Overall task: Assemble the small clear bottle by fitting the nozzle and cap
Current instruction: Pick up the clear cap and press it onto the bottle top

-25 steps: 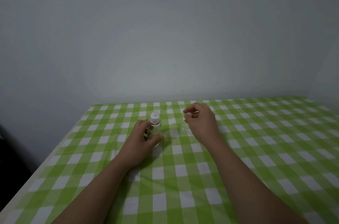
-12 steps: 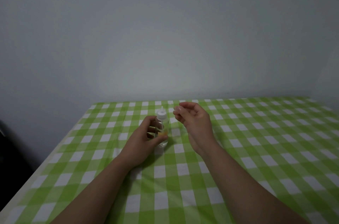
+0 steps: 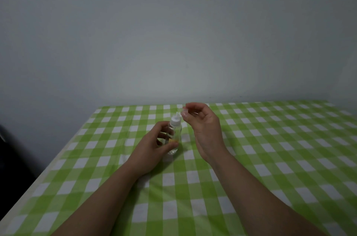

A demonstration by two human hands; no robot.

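Observation:
A small clear bottle [image 3: 174, 135] stands upright, lifted slightly off the green checked cloth, with my left hand [image 3: 154, 143] wrapped around its lower half. A white pointed nozzle [image 3: 175, 118] sits on its neck. My right hand [image 3: 202, 125] hovers just right of the nozzle tip and a little higher. Its thumb and forefinger pinch a tiny clear cap [image 3: 183, 113], which is hard to make out. Cap and nozzle are apart.
The table [image 3: 270, 158] carries a green and white checked cloth and meets a plain grey wall at the back. Its left edge [image 3: 48, 170] drops off to a dark floor area.
My left hand has lifted and carried the bottle a little to the right. My right hand has risen from the cloth with the cap and moved left toward the nozzle.

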